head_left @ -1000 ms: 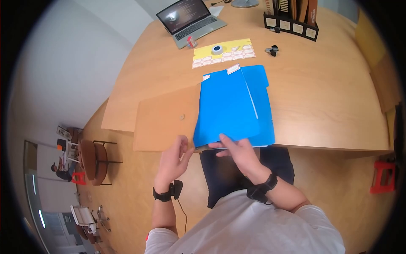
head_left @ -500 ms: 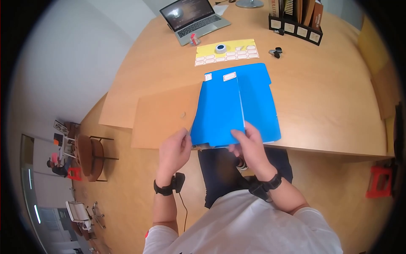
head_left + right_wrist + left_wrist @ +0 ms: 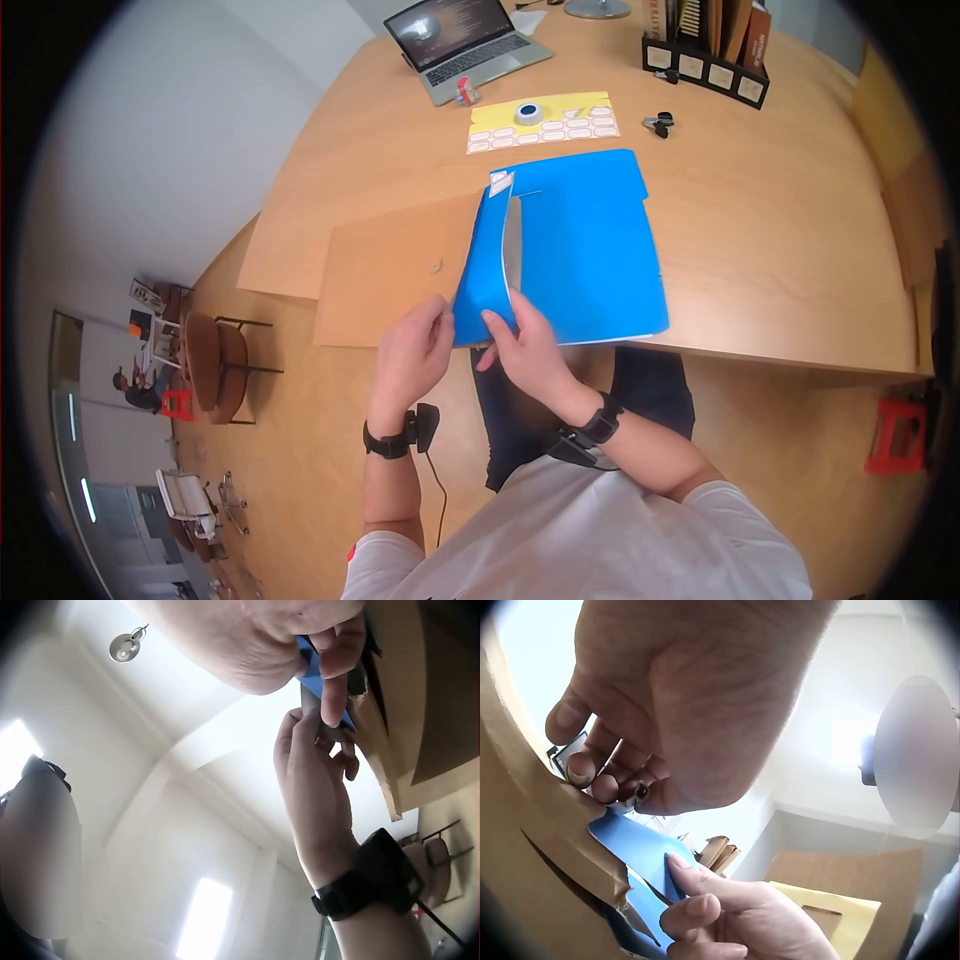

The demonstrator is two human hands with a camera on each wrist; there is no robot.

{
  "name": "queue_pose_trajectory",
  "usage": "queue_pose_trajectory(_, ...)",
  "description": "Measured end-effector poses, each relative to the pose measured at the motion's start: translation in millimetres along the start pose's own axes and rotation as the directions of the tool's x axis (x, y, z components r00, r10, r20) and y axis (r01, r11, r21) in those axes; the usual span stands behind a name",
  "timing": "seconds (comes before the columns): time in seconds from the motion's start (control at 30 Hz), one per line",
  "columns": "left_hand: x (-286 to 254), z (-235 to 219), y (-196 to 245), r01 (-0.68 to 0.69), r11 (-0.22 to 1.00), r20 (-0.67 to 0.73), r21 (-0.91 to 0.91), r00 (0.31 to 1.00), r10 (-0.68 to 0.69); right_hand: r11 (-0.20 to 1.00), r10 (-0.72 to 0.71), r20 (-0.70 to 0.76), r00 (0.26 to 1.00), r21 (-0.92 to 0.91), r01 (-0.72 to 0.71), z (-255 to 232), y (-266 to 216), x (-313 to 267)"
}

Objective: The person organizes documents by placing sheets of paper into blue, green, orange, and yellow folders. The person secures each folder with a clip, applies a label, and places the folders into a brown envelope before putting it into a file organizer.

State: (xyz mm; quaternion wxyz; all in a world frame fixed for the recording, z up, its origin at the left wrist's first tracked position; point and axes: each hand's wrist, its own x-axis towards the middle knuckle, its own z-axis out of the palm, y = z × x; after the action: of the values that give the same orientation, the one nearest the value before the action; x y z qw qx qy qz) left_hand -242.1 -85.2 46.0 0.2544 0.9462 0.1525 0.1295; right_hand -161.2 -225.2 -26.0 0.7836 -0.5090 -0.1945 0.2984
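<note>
A brown kraft envelope (image 3: 375, 285) with a round button lies at the desk's front edge. My left hand (image 3: 412, 350) grips its right-hand opening near the front corner, fingers curled in the left wrist view. Blue folders (image 3: 595, 240) lie to the right, partly overlapped by the envelope's edge. My right hand (image 3: 532, 352) pinches the front edge of the upper blue folder (image 3: 656, 851), thumb on top. That folder's right side is bent up and leftward, uncovering a grey-beige patch (image 3: 514, 240). White labels (image 3: 500, 183) sit at its far edge.
Beyond the folders lies a yellow sheet with label stickers (image 3: 545, 125), a round white item (image 3: 529, 113) on it. A laptop (image 3: 465, 50) stands at the back left, a small red-and-white item (image 3: 466, 91) beside it. Black clips (image 3: 659, 124) and a black file rack (image 3: 705, 70) are at right.
My right hand has moved left with the upper folder's edge, bending it up toward the envelope. My left hand has closed its fingers at the envelope's opening and stays there.
</note>
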Motion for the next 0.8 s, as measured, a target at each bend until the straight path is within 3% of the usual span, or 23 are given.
queue_pose_trajectory(0.23, 0.4, 1.2, -9.8, 0.038, 0.996, 0.024, -0.081, 0.999, -0.036, 0.997, 0.013, -0.053, 0.999, 0.081, -0.009, -5.6, -8.9, -1.0)
queue_pose_trajectory(0.33, 0.1, -0.3, -10.0, 0.035, 0.997, 0.030, -0.073, 0.999, -0.033, 1.000, -0.006, -0.045, 0.999, 0.009, 0.007, -3.9, -10.0, -3.0)
queue_pose_trajectory(0.43, -1.0, 0.3, -10.8, 0.036, 0.998, 0.045, -0.056, 0.998, -0.033, 0.984, -0.120, 0.002, 0.993, -0.133, 0.119, -4.7, -11.1, -1.7)
queue_pose_trajectory(0.63, -1.2, -1.8, -11.6, 0.011, 0.999, 0.062, -0.035, 0.998, -0.009, 0.972, -0.140, -0.088, 0.986, -0.200, 0.120, -3.2, -7.4, 1.5)
queue_pose_trajectory(0.8, -0.3, -2.7, -3.3, 0.017, 0.999, 0.075, -0.035, 0.997, -0.015, 0.835, -0.263, -0.026, 0.964, -0.508, 0.214, 2.6, 2.8, 1.1)
